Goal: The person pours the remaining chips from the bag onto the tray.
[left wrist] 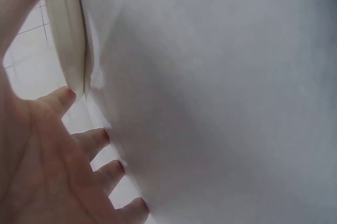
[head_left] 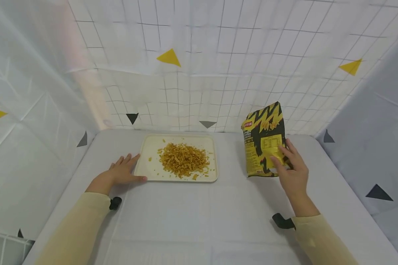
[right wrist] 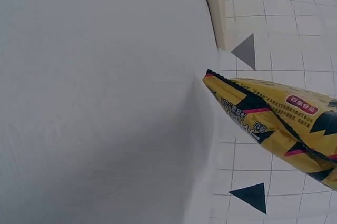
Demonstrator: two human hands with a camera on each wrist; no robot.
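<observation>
A cream rectangular tray (head_left: 180, 178) lies at the back left of the table with a heap of broken golden snack sticks (head_left: 184, 158) on it. My left hand (head_left: 122, 173) rests at the tray's left end, fingers spread; the thumb touches the front edge and the index fingertip (left wrist: 66, 97) meets the side. To the right, my right hand (head_left: 293, 173) pinches a yellow-and-black snack bag (head_left: 263, 143) by its lower right side. In the head view the bag stands upright, tilted a little. The right wrist view shows its bottom seam (right wrist: 263, 103), while the hand itself is out of that view.
White sheeting covers the table (head_left: 172, 221). A gridded white curtain (head_left: 199, 99) with coloured triangles hangs close behind the tray and bag. White side walls stand left and right. Each wrist wears a black camera mount, such as the right mount (head_left: 283, 221).
</observation>
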